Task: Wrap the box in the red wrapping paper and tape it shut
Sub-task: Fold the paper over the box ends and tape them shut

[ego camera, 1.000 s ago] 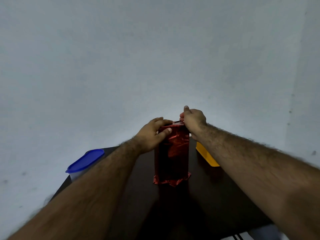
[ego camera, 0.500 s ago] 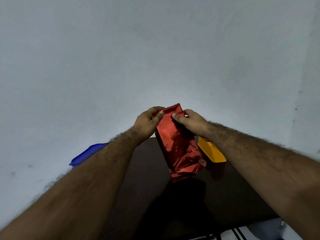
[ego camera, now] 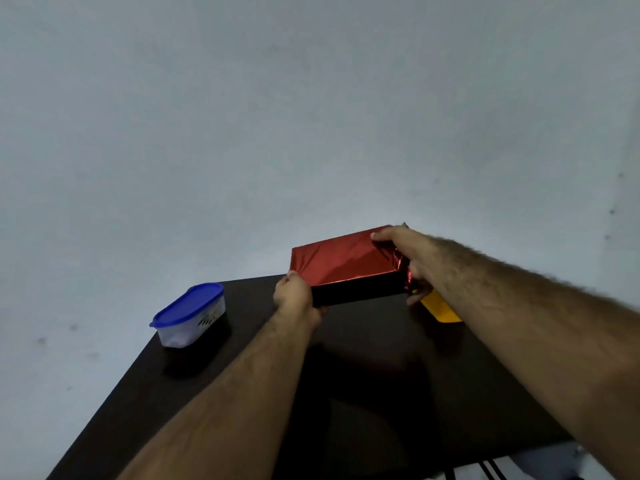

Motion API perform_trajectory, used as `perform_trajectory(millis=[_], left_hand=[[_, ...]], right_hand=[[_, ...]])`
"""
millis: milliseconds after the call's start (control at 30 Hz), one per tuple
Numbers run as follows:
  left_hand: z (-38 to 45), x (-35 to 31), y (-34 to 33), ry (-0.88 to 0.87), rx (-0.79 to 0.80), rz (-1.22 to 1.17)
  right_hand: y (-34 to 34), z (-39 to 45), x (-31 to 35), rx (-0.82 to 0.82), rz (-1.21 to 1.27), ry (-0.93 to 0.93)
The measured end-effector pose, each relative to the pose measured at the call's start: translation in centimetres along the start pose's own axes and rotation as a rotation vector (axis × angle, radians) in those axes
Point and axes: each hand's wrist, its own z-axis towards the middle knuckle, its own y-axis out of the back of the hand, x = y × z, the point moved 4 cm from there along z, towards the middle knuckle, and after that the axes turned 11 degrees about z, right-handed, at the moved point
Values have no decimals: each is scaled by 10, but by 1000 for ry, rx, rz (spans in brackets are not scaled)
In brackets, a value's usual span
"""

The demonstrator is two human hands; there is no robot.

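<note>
Your left hand [ego camera: 297, 296] and right hand [ego camera: 407, 252] each clamp one end of the box [ego camera: 346, 265], held above the table [ego camera: 346, 375]. Expect slippery foil; grip the stiff ends.

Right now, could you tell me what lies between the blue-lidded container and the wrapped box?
In the head view, only the left hand gripping the wrapped box, and bare dark table beside the blue-lidded container.
</note>
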Motion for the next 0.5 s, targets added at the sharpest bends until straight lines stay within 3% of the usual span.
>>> perform_trajectory(millis=[100, 267, 367, 500], left_hand=[[-4, 14, -3, -11, -42, 43], [-4, -15, 22, -358, -120, 661], [-15, -43, 12, -559, 198, 731], [-19, -59, -19, -599, 537, 928]], right_hand=[[-1, -10, 3, 29, -71, -14], [3, -15, 32, 116, -142, 210], [-3, -22, 53, 219, -343, 350], [-24, -36, 75, 396, -687, 479]])
